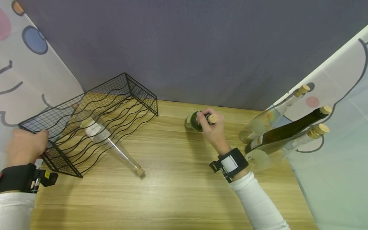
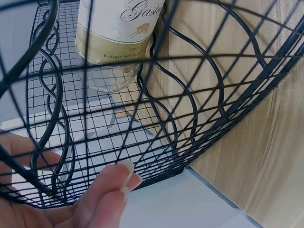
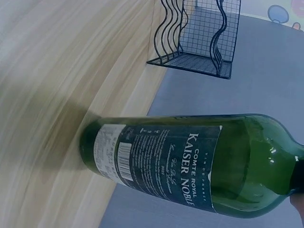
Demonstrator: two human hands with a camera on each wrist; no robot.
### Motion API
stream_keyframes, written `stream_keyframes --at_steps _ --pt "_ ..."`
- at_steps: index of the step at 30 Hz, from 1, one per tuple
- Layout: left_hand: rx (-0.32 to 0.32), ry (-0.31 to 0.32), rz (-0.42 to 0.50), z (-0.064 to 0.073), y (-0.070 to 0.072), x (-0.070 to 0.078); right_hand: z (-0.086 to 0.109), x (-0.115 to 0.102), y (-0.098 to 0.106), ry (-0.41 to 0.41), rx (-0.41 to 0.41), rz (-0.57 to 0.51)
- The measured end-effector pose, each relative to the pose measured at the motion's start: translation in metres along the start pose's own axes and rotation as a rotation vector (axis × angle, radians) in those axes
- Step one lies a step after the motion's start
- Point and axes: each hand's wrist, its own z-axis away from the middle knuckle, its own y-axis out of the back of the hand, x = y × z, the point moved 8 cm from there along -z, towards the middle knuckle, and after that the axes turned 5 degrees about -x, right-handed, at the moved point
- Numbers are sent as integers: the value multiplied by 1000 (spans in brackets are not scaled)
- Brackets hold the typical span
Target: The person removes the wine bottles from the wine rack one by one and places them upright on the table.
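Note:
My right hand (image 1: 212,123) grips a corked green wine bottle (image 3: 166,164) by its neck. The bottle stands near the table's back edge; in the right wrist view its dark "Kaiser Noble" label shows. At the left, my left hand (image 1: 27,145) holds the end of a black wire wine rack (image 1: 66,159), its fingers (image 2: 107,187) around the mesh edge. A clear corked bottle (image 1: 119,151) lies across the rack's wavy wires, its neck pointing toward the front. Its cream label (image 2: 118,33) fills the top of the left wrist view.
On the right stand a clear corked bottle (image 1: 256,126), a dark green corked bottle (image 1: 290,131) and another clear corked bottle (image 1: 273,153). A grey panel (image 1: 195,51) rises behind the wooden table (image 1: 161,198). Patterned sheets (image 1: 339,83) flank both sides.

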Motion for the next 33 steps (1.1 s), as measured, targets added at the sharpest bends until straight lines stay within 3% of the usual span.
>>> stream_keyframes --at_steps 10,25,33 --pt "1 -15 -3 -1 1 1 -10 -5 1 -29 11 18" --pt "4 19 -2 0 1 0 -19 -8 8 -69 53 20" --pt "9 5 -32 -2 3 1 -22 -4 10 -152 53 -3"
